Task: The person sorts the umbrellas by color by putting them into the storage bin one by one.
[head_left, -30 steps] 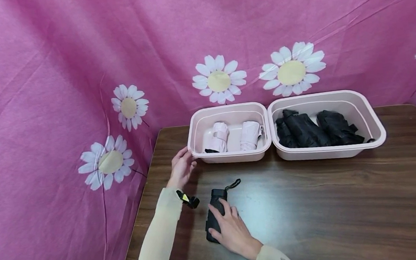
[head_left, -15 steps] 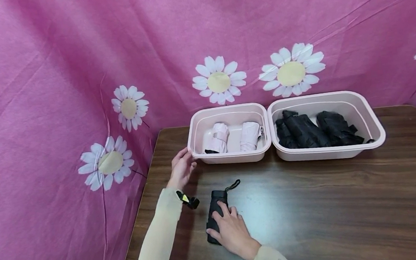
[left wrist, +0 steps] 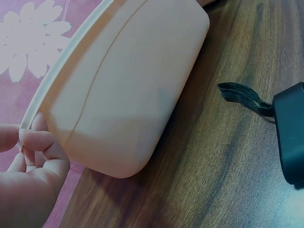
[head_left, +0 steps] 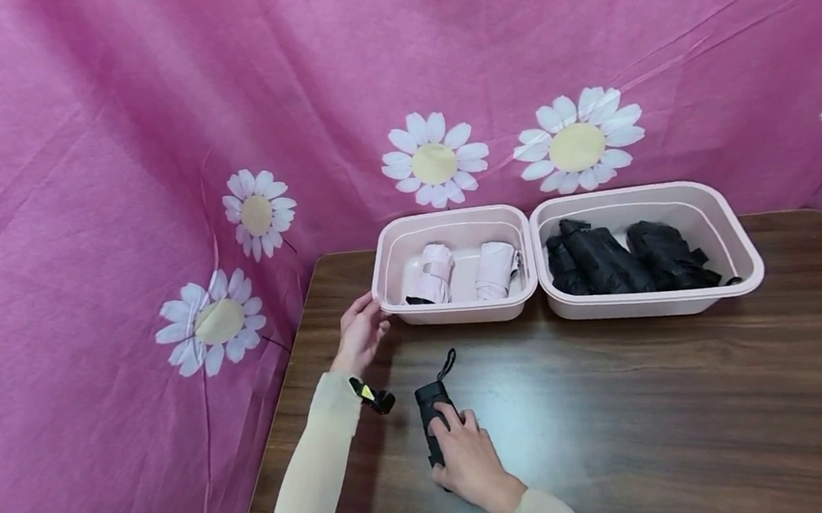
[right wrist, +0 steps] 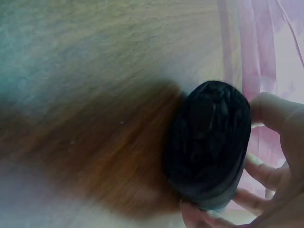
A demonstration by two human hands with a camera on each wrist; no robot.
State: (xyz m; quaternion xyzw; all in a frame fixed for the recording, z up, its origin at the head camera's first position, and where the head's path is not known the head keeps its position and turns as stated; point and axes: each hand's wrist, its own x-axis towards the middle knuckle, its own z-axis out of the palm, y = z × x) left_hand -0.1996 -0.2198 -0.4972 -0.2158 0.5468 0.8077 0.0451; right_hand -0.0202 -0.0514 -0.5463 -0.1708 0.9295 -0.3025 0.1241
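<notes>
My right hand [head_left: 473, 459] grips a black folded umbrella [head_left: 432, 397] near the front of the table, thumb on one side and fingers on the other. A black wrist strap [head_left: 448, 363] loops from the umbrella's far end. In the right wrist view, the rounded near end of the umbrella [right wrist: 209, 147] faces the camera. My left hand [head_left: 360, 332] pinches the rim of the left pale pink bin [head_left: 461, 315] at its near left corner, as the left wrist view also shows. Two light pink folded umbrellas [head_left: 438, 270] lie in that bin.
A larger pale bin [head_left: 631, 307] stands against the left one on its right, with several black folded umbrellas [head_left: 605, 261] inside. Both rest on the brown wooden table [head_left: 679, 412]. A pink curtain [head_left: 334, 74] with daisies hangs behind and to the left.
The black umbrella has turned slightly and shifted right under my right hand, its far end moving a little nearer to me. My left hand stays at the bin's corner.
</notes>
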